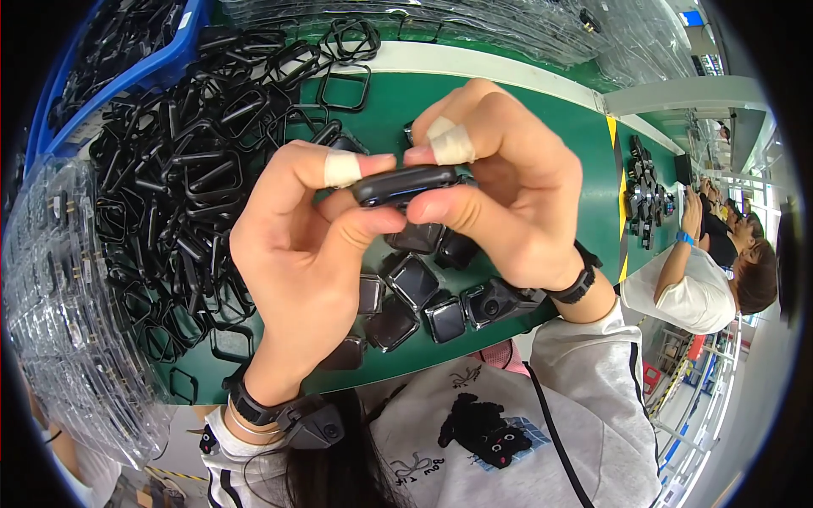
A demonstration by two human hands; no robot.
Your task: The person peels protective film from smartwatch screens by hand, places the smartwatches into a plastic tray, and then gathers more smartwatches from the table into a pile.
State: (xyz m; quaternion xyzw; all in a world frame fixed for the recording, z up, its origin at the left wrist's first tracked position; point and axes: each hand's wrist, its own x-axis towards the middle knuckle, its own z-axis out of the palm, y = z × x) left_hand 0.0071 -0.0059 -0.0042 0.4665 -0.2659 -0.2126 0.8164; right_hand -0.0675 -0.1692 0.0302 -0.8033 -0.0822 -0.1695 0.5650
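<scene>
1. While both forearms reached in from the near side, one black piece with rounded ends (405, 184) was held edge-on above the green table (594, 220), between the left hand (309, 229) and the right hand (517, 186).
2. The fingers of both hands were grasping that one piece, a thumb below and a forefinger above at each end, left and right.
3. Two pale finger wraps showed, one on the left forefinger (342, 168) and one on the right (450, 143).
4. At least six glossy black square pieces (412, 281) lay on the near part of the table; the hands partly hid the group, so its exact number could not be told.
5. To the left spread one heap of black frames (203, 169), too tangled to count.
6. One blue bin (175, 63), filled with dark pieces, stood at the far left.
7. Clear plastic trays stood in two groups, one stack at the left (76, 313) and one along the far side (525, 30).
8. To the right, beyond one yellow-and-black stripe (622, 203), lay one cluster of dark pieces (648, 195), near a person in a white top (699, 292).
</scene>
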